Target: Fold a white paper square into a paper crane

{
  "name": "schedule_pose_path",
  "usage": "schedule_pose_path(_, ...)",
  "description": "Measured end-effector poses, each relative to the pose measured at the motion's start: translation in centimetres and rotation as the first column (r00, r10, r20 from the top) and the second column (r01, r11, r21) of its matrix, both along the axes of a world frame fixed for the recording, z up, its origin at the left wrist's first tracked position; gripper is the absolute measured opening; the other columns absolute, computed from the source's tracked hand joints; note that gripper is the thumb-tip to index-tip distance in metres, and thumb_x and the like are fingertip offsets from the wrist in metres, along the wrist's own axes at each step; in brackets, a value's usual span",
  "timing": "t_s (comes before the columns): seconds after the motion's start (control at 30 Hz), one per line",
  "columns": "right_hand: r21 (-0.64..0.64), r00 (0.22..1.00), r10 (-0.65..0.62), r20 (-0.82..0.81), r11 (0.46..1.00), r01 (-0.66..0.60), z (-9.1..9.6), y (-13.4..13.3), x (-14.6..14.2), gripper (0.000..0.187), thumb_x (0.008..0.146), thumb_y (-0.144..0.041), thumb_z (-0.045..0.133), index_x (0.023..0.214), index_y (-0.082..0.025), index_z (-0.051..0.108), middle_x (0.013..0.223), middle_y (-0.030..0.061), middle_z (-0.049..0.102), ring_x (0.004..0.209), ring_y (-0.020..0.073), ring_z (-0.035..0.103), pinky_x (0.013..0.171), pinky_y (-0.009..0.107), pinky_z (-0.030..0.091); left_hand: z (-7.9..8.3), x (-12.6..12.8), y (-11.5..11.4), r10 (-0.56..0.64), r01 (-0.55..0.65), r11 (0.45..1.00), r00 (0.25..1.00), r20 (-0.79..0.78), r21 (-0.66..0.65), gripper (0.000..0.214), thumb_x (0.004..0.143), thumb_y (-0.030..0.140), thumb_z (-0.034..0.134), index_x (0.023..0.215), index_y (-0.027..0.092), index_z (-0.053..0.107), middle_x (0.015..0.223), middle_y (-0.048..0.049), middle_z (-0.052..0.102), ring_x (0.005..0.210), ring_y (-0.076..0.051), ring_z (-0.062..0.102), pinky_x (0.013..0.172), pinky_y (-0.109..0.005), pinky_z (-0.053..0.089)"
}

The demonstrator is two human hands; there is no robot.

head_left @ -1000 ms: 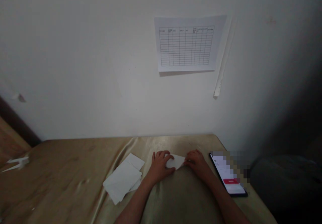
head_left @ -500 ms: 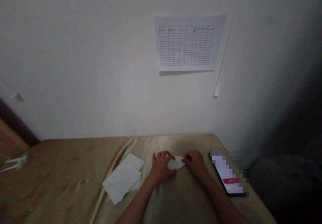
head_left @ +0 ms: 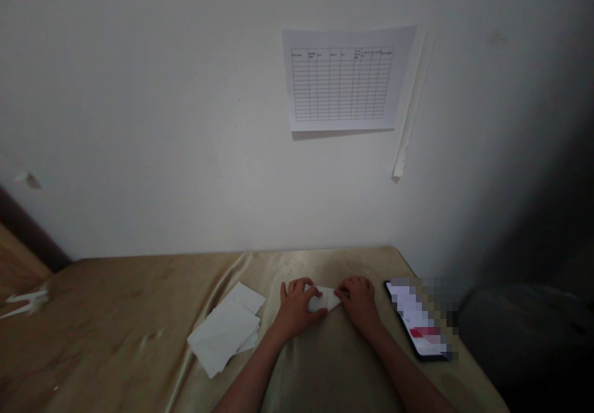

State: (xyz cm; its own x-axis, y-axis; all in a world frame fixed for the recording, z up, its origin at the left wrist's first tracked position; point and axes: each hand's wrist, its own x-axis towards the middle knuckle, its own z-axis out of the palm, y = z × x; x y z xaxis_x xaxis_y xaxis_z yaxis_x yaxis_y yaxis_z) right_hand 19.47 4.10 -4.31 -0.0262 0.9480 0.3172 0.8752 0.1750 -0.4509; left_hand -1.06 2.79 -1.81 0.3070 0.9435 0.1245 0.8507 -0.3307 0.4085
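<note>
Likely light, thin and easily creased, the small folded paper lies left of the phone. The left hand, thumb and forefinger parted, rests over it; the right hand, phone-side, curls at its tip, pinching or pressing, too dim to tell. Edges should hold best.

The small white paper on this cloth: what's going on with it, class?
A person's left hand rests over a small white paper on the tan cloth, while the right hand touches its right end. The paper looks folded. Loose white sheets lie to the left, and a phone with its screen lit lies to the right.
</note>
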Motion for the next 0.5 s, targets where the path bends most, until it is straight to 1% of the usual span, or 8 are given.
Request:
schedule_pose_path(0.07, 0.005, 1.0, -0.02, 0.015, 1.0, 0.02, 0.04, -0.09, -0.12, 0.011, 0.088, -0.031, 0.062, 0.084, -0.025, 0.07, 0.096, 0.0027, 0.069, 0.105, 0.0232, 0.053, 0.103, 0.041, 0.023, -0.12, 0.04, 0.02, 0.002, -0.002, 1.0, 1.0, -0.003, 0.003, 0.042, 0.074, 0.054, 0.071, 0.11, 0.035, 0.065, 0.133, -0.002, 0.053, 0.131, -0.03, 0.041, 0.115, -0.066, 0.007)
schedule_pose_path(0.3, 0.022, 0.996, -0.07, 0.048, 0.997, 0.069, 0.11, -0.32, -0.48, 0.013, 0.089, -0.033, 0.062, 0.084, -0.026, 0.071, 0.097, 0.004, 0.068, 0.107, 0.0246, 0.051, 0.103, 0.042, 0.023, -0.44, 0.21, 0.01, 0.019, -0.019, 1.0, 1.0, -0.019, 0.013, 0.041, 0.073, 0.049, 0.073, 0.11, 0.035, 0.064, 0.134, -0.0009, 0.053, 0.131, -0.03, 0.041, 0.116, -0.066, 0.005)
schedule_pose_path(0.5, 0.027, 0.993, -0.097, 0.066, 0.995, 0.095, 0.27, -0.34, -0.7, 0.014, 0.089, -0.035, 0.062, 0.084, -0.025, 0.071, 0.098, 0.0051, 0.068, 0.108, 0.0256, 0.05, 0.103, 0.044, 0.022, -0.21, 0.35, -0.11, 0.026, -0.026, 1.0, 1.0, -0.014, -0.002, 0.041, 0.071, 0.049, 0.074, 0.109, 0.035, 0.064, 0.134, -0.0011, 0.053, 0.131, -0.03, 0.041, 0.115, -0.067, 0.006)
